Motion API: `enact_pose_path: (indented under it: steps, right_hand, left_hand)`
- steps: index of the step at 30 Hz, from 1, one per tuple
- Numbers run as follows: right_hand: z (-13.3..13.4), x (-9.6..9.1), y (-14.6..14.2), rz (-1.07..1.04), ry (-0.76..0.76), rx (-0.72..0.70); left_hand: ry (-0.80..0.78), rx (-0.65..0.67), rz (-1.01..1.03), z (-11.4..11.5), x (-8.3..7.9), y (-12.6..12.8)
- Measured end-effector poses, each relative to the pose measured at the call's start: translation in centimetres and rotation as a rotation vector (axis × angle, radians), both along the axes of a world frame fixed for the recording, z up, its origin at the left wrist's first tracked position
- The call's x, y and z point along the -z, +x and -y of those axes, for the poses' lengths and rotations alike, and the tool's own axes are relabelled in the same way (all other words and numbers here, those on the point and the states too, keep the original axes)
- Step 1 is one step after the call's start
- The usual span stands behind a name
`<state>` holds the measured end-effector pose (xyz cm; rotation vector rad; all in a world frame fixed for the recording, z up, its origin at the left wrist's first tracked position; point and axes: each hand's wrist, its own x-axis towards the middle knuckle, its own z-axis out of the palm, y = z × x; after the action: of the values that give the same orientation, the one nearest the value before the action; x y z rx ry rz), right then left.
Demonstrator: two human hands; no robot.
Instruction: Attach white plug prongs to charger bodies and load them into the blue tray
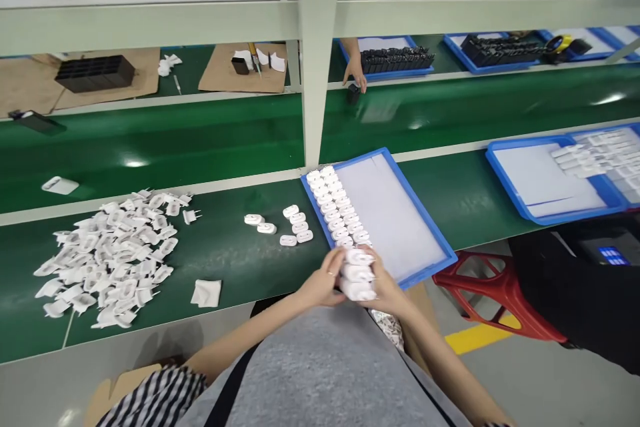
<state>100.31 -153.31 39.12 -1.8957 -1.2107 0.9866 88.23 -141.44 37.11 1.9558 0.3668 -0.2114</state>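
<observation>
Between my two hands, close to my body, is a short row of white plug chargers [358, 273]. My left hand [324, 280] closes on the row from the left, and my right hand [386, 285] presses on it from the right. Just beyond them lies a blue tray [425, 217] with a white liner. Two columns of white chargers [334, 203] stand along its left side. Left of the tray, several loose white chargers [299, 227] rest on the green bench. A large heap of white plug shells with pins [115, 253] covers the bench at the left.
A folded white cloth [206, 293] lies near the bench edge. Behind runs a green conveyor belt [225, 140], with a white charger [60, 185] on it. Another person's hand [355, 70] touches a black charger there. A shelf post [315, 80] stands ahead; a red stool [500, 287] is at right.
</observation>
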Motion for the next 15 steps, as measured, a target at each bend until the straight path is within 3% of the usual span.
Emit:
enact_pose_path:
  steps: [4, 8, 10, 15]
  right_hand:
    - [6.2, -0.2, 3.1, -0.031, -0.106, 0.249]
    - [9.5, 2.2, 4.4, -0.078, -0.232, 0.287]
    - [9.8, 3.5, 4.9, -0.081, -0.271, 0.211]
    - [7.7, 5.6, 6.4, 0.048, -0.368, -0.042]
  left_hand:
    - [0.129, 0.297, 0.052, 4.3, -1.4, 4.6]
    - [0.198, 0.432, 0.031, 6.2, -1.1, 5.3]
    - [0.181, 0.409, -0.018, 5.7, -0.6, 4.2]
    - [0.037, 0.143, -0.355, 3.5, 1.7, 1.7]
